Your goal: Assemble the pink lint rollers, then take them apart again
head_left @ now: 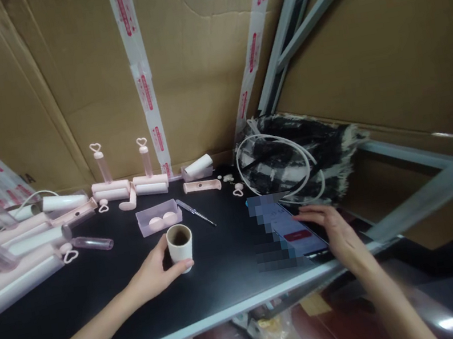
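Observation:
My left hand (156,269) is wrapped round the left side of a small white roll (181,253), which stands upright with its brown hollow core facing up. My right hand (335,232) has its fingers apart, over the right edge of a phone (295,227) lying on the black table (225,268). The phone's screen is lit and partly pixelated. Behind the roll lie an open lilac box (145,221) with two round pale pieces in it and a thin screwdriver (197,213).
Pink lint rollers (110,190) with heart-topped handles stand at the back and left. A clear tube (93,243) lies before them. White cable (307,159) coils over black-and-white cloth (335,145). Tall cardboard (87,88) and a metal frame (286,32) close off the back and right.

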Demonstrator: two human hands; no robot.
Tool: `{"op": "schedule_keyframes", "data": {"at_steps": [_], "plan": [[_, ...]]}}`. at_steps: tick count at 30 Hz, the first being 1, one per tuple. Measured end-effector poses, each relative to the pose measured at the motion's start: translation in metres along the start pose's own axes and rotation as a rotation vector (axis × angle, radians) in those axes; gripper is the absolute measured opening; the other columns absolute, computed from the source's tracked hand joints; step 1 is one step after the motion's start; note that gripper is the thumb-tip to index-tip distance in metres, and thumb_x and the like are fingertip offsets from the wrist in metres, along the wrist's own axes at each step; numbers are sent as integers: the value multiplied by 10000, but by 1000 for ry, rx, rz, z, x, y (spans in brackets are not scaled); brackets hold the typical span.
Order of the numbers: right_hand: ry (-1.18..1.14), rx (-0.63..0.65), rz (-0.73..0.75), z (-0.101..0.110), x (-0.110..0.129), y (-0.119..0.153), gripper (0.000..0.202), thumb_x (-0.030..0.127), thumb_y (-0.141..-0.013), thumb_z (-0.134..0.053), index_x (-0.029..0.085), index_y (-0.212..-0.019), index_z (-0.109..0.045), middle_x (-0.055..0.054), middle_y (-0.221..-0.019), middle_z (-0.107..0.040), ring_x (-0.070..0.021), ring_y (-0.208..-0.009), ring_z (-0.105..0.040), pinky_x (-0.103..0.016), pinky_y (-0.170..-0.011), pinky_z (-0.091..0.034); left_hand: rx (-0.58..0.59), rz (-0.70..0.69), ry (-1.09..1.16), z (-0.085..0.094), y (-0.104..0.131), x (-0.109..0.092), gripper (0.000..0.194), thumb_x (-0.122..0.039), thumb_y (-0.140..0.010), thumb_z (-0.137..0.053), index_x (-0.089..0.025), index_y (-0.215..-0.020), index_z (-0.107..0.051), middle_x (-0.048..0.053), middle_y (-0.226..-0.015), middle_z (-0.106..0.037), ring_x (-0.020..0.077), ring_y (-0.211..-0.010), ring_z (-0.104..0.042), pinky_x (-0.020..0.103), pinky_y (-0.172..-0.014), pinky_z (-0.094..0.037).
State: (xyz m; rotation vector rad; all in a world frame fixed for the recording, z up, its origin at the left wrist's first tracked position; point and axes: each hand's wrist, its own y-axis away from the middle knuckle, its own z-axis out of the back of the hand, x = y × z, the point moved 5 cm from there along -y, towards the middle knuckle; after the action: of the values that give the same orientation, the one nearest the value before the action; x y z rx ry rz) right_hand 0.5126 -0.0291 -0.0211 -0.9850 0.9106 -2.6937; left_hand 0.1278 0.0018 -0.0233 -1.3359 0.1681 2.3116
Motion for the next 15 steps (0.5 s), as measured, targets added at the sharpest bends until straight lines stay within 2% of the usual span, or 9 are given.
{"op": "schedule_keyframes", "data": {"at_steps": [15], "plan": [[14, -19, -21, 3, 2, 0, 644, 583, -898, -168, 222, -933, -700, -104, -1080, -567, -275, -1064, -522, -428, -984, -358, -22, -22, -2, 1, 0, -1, 557, -440, -742, -620, -188, -1214, -466, 84, -1226, -578, 279, -1146, -526, 406, -1009, -391]]}}
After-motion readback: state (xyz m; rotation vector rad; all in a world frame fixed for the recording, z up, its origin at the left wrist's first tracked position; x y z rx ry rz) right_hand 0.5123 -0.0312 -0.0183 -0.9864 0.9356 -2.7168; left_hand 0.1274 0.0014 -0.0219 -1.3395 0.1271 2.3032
